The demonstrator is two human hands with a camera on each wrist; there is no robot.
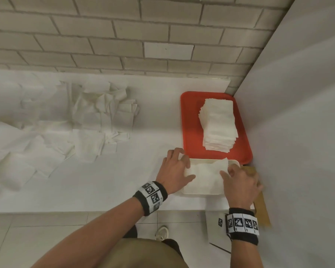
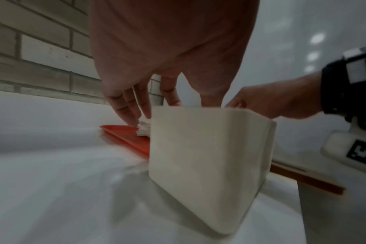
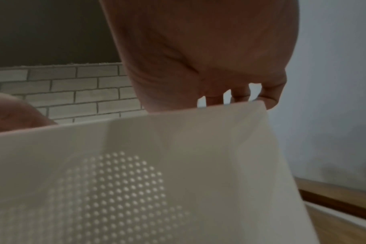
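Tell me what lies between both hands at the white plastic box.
A white paper napkin lies between the left hand and the right hand, inside the white plastic box; the head view shows it.

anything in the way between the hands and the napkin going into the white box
Nothing visible does: the left hand and right hand both touch the napkin, which lies at the open top of the box.
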